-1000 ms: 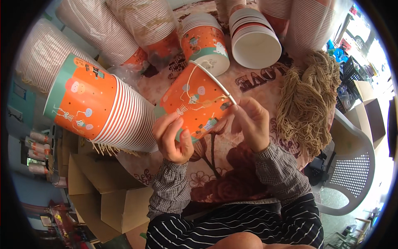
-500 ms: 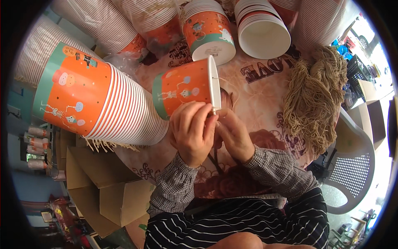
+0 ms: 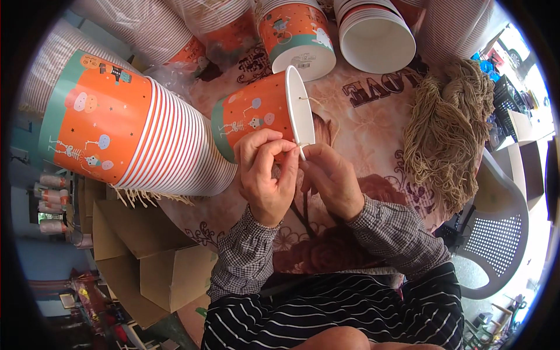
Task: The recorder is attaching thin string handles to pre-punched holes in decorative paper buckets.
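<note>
An orange paper bucket [image 3: 256,114] with cartoon ghosts and skeletons lies on its side over the table, its white rim turned to the right. My left hand [image 3: 265,175] grips its lower wall near the rim. My right hand [image 3: 331,179] pinches the rim's lower edge from the right, fingertips meeting those of the left hand. A thin beige string [image 3: 315,100] hangs from a hole in the upper rim.
A long stack of matching orange buckets [image 3: 134,140] lies at the left. More bucket stacks [image 3: 373,35] stand along the far edge. A bundle of beige twine [image 3: 449,128] rests on the floral tablecloth [image 3: 373,116] at right. Cardboard boxes [image 3: 146,262] sit lower left, a white plastic chair [image 3: 501,233] lower right.
The bucket has been turned from mouth-toward-me to lying sideways with its rim facing right. Both hands have closed together on the rim's lower edge.
</note>
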A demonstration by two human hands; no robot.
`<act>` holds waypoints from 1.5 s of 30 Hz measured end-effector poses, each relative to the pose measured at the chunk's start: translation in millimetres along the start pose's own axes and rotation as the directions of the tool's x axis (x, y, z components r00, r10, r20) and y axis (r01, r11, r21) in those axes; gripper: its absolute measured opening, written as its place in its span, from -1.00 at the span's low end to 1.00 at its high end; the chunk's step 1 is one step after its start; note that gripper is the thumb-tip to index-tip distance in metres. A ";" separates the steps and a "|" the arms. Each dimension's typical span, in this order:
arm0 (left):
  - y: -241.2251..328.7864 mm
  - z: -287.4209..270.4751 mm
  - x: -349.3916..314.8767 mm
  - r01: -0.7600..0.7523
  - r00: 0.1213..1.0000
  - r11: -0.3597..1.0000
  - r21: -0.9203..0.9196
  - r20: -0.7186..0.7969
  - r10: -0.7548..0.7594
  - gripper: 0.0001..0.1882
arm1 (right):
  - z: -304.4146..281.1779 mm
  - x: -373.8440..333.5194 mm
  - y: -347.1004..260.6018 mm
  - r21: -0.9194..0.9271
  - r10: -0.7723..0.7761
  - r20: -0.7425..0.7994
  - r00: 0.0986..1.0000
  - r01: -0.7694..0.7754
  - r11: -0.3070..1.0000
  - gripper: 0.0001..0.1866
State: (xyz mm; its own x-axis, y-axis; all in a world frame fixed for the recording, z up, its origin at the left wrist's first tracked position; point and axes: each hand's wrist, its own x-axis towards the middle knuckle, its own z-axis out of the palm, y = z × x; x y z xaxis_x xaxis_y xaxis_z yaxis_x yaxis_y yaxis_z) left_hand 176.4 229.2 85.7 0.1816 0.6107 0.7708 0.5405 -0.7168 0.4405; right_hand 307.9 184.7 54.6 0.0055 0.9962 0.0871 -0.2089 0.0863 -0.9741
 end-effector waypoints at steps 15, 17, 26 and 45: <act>-0.6 2.9 2.3 -0.115 0.992 0.991 0.072 -0.041 0.118 -0.78 | -3.6 -0.3 -5.7 -0.036 -0.003 -0.054 0.999 0.001 0.999 -0.85; -3.4 2.2 1.9 -0.131 0.990 0.989 0.070 -0.038 0.134 -0.80 | -2.0 -2.4 -7.6 -0.139 -0.078 -0.060 0.995 0.069 0.988 -0.84; -0.5 2.0 1.7 -0.242 0.970 0.968 0.063 0.023 0.241 -0.79 | -6.0 -2.1 -11.5 -0.104 -0.034 -0.066 0.997 0.027 0.994 -0.86; -7.8 1.2 1.1 -0.218 0.976 0.969 0.116 0.014 0.217 -0.78 | -3.0 -0.2 -9.4 -0.077 -0.067 -0.080 0.995 0.061 0.995 -0.85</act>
State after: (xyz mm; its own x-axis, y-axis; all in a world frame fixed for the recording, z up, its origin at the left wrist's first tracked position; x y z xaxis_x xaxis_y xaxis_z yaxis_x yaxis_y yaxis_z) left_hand 173.4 235.9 82.5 0.3067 0.4450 0.8414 0.5793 -0.7887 0.2059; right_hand 312.8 183.8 63.1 0.0981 0.9860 0.1350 -0.1326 0.1474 -0.9801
